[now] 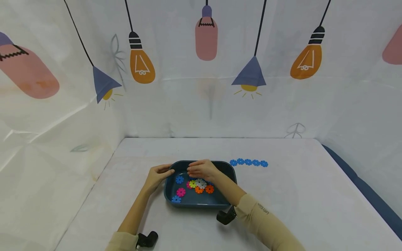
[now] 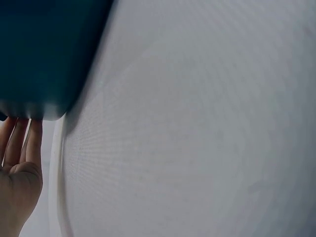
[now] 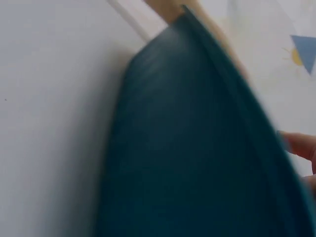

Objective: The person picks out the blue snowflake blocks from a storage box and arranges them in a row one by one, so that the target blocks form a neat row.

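Tray [image 1: 216, 199], dark teal with rounded corners, sits on a white counter [image 1: 282, 195] in front of a person, its raised walls keeping a loose scatter of small notched plastic discs together. The left hand [image 1: 158, 177] is partly closed at the far left corner, thumb lapped over the rim and fingers against the outside, so it holds the tray there, probably to keep it from sliding. The right hand [image 1: 203, 170] is half open over the far middle of the tray, fingers close together, angled down as if for reaching the discs; whether it has hold of one cannot be told. Inside, eleven discs can be made out, some overlapping: four blue discs [image 1: 179, 179], two of them partly hidden; two pink discs [image 1: 180, 192]; one yellow disc [image 1: 193, 183]; two white discs [image 1: 202, 185]; and two orange discs [image 1: 209, 189]. More may lie under the right hand. Beyond the tray's far right corner, five blue discs form a row [image 1: 248, 162] on the counter, set side by side, apparently grouped by colour and kept apart from the mixed ones.
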Action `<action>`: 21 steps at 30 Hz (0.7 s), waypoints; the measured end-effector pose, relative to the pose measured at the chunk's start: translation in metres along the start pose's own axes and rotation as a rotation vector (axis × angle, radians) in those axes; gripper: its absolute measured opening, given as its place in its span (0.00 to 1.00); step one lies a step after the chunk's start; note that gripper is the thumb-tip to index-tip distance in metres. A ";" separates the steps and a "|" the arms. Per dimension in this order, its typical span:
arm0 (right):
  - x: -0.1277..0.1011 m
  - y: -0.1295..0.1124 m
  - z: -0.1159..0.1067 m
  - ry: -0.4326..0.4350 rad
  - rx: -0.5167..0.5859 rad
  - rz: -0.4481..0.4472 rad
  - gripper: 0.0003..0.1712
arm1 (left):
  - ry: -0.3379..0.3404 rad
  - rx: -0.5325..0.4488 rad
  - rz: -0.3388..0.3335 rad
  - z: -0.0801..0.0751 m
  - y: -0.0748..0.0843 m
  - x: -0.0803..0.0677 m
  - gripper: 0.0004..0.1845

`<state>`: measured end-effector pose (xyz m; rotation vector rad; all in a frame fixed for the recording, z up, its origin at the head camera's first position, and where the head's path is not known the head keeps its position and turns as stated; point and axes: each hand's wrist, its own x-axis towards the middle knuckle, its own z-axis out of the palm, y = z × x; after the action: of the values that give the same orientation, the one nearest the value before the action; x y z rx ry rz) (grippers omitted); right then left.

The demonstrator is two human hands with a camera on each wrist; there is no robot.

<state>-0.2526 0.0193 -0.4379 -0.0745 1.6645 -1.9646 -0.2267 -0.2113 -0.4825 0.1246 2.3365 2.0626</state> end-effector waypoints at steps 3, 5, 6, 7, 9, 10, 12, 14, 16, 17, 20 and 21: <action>0.006 0.005 0.012 0.036 -0.029 0.050 0.21 | -0.003 -0.003 0.061 -0.001 -0.003 0.000 0.21; 0.009 0.008 0.020 0.057 -0.048 0.076 0.22 | -0.002 -0.006 0.090 -0.001 -0.003 0.000 0.20; 0.011 0.009 0.023 0.066 -0.060 0.085 0.22 | -0.004 -0.006 0.100 -0.002 -0.003 0.000 0.20; 0.012 0.010 0.027 0.071 -0.071 0.090 0.23 | -0.008 -0.010 0.102 -0.002 -0.003 0.000 0.20; 0.015 0.014 0.032 0.088 -0.083 0.098 0.23 | -0.012 -0.013 0.089 -0.002 -0.002 0.000 0.21; 0.016 0.015 0.035 0.098 -0.085 0.101 0.23 | -0.016 -0.008 0.070 -0.001 0.000 0.000 0.21; 0.018 0.018 0.039 0.116 -0.083 0.105 0.23 | -0.020 -0.012 0.041 -0.001 0.001 0.000 0.22; 0.019 0.019 0.042 0.125 -0.074 0.106 0.22 | -0.014 -0.010 0.015 -0.001 0.002 0.001 0.22; 0.020 0.020 0.045 0.123 -0.067 0.105 0.22 | -0.010 -0.018 0.002 -0.001 0.001 0.001 0.21; 0.020 0.020 0.046 0.119 -0.064 0.106 0.22 | -0.006 -0.026 -0.003 -0.001 0.001 0.002 0.21; 0.017 0.018 0.046 0.111 -0.063 0.106 0.22 | -0.007 -0.037 -0.003 -0.001 0.001 0.001 0.21; 0.016 0.017 0.046 0.114 -0.068 0.103 0.22 | -0.006 -0.040 -0.002 0.000 0.001 0.001 0.21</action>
<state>-0.2419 -0.0297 -0.4484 0.0983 1.7717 -1.8667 -0.2274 -0.2114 -0.4815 0.1273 2.2893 2.1043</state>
